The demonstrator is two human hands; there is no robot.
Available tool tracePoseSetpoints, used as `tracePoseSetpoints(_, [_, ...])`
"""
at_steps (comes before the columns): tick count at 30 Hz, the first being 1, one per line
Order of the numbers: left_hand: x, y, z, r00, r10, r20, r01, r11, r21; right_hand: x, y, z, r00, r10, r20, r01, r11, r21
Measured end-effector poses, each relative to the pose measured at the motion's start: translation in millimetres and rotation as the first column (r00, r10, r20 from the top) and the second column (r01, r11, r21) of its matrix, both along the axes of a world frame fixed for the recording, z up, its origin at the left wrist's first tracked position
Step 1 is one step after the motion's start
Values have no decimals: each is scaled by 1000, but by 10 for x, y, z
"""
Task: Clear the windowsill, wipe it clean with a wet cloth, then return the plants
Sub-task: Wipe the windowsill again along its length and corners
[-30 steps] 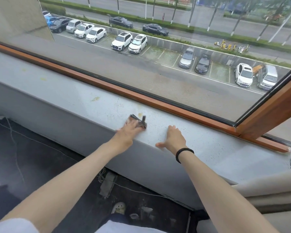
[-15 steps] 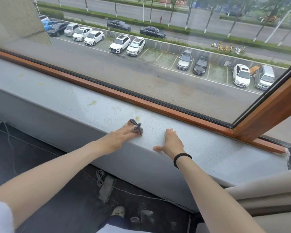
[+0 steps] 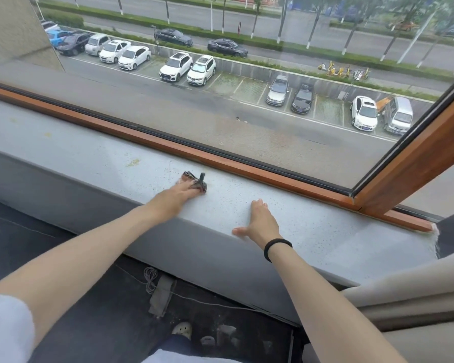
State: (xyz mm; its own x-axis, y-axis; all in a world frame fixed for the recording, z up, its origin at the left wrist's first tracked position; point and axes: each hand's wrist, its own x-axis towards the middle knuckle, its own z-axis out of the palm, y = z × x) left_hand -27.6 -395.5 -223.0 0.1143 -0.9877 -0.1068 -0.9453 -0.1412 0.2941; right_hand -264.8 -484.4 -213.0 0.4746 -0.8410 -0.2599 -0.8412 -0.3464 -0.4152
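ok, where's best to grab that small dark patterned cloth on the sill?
Pinch the twisted corner standing up at the far edge of the small dark patterned cloth, coming from above, window side. The rest lies flat on the grey speckled windowsill, partly under the left hand and its straight fingers, so no other edge offers itself.

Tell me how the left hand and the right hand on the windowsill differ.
The left hand presses a dark cloth onto the windowsill; the right hand lies on bare sill with nothing under it. The right hand's wrist wears a black band; the left hand's wrist is bare. The left hand reaches farther in toward the window frame; the right hand sits near the front edge. Both lie palm down and flat.
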Motion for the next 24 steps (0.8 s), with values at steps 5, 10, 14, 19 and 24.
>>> tracePoseSetpoints(5, [-283, -370, -67, 996, 72, -49, -75, 996, -57, 27, 18, 9, 1000, -6, 1, 6, 1000, -1])
tracePoseSetpoints(10, [-263, 31, -82, 957, -250, -147, 238, 967, -96, 25, 32, -4, 1000, 6, -8, -6, 1000, -7])
tracePoseSetpoints(14, [84, -282, -66, 1000, -17, -22, 17, 999, -32, 62, 77, -20, 1000, -9, -3, 9, 1000, -9])
tracePoseSetpoints(19, [-389, -187, -192, 993, -105, -59, 98, 988, -123, 86, 97, -22, 1000, 5, -14, -5, 1000, -9])
tracePoseSetpoints(24, [143, -50, -95, 984, -164, -64, 158, 983, -90, 101, 115, -29, 1000, 9, 3, -9, 1000, 13])
